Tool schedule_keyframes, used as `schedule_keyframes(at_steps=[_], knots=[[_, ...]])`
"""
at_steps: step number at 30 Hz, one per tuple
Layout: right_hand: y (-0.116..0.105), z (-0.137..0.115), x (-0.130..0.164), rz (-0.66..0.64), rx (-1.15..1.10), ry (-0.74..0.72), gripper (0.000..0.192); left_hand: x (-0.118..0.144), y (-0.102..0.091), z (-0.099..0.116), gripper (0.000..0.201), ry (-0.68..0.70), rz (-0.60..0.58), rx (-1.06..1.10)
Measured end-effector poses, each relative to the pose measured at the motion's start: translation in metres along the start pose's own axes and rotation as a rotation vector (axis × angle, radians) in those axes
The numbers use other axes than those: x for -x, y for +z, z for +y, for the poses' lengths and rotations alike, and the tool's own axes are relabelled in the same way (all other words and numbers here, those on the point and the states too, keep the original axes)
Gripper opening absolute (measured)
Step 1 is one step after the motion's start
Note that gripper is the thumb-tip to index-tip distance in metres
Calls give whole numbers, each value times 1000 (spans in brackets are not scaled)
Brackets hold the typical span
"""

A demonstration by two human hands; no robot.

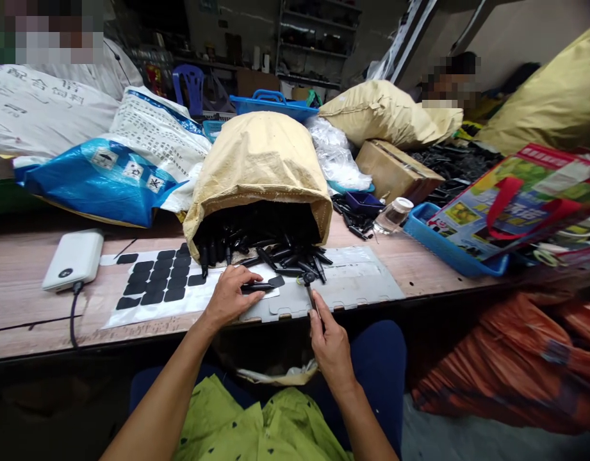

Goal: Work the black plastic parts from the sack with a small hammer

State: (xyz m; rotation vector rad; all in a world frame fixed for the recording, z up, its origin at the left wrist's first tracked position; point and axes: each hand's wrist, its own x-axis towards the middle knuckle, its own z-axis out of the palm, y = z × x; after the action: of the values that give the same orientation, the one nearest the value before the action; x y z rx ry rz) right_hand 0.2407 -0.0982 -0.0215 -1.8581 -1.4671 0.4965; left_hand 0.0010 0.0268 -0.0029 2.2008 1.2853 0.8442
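My left hand (229, 294) rests on the wooden bench (30, 301) and grips a slim black plastic part (259, 287) lying flat. My right hand (329, 342) holds a thin tool (310, 291) whose tip points up toward the pile of black parts (275, 253). Those parts spill from an open tan woven sack (259, 160) just beyond both hands. Under my left hand lies a white sheet with several black adhesive pads (157, 278). A grey flat plate (357, 282) lies beneath the tool.
A white power bank (73, 259) with a cable sits at the left. Blue and white printed bags (107, 173) lie behind it. A small glass jar (393, 214), a cardboard box (395, 169) and a blue tray (448, 250) stand to the right. Another person sits at the far right.
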Motion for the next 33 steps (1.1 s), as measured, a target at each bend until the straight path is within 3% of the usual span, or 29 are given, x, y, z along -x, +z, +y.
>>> schedule_keyframes(at_steps=[5, 10, 19, 25, 33], knots=[[-3, -5, 0, 11, -82, -21, 48, -1, 1, -1, 17, -35, -18, -1], [-3, -26, 8, -15, -158, -66, 49, -2, 1, 0, 18, -49, -36, -13], [13, -61, 7, -95, -139, -294, 47, -3, 0, -3, 21, -76, -68, 40], [19, -64, 6, -128, -10, -309, 47, -3, 0, -2, 13, -68, -59, 44], [13, -57, 6, -91, -49, -271, 47, -3, 3, -5, 20, -78, -50, 40]])
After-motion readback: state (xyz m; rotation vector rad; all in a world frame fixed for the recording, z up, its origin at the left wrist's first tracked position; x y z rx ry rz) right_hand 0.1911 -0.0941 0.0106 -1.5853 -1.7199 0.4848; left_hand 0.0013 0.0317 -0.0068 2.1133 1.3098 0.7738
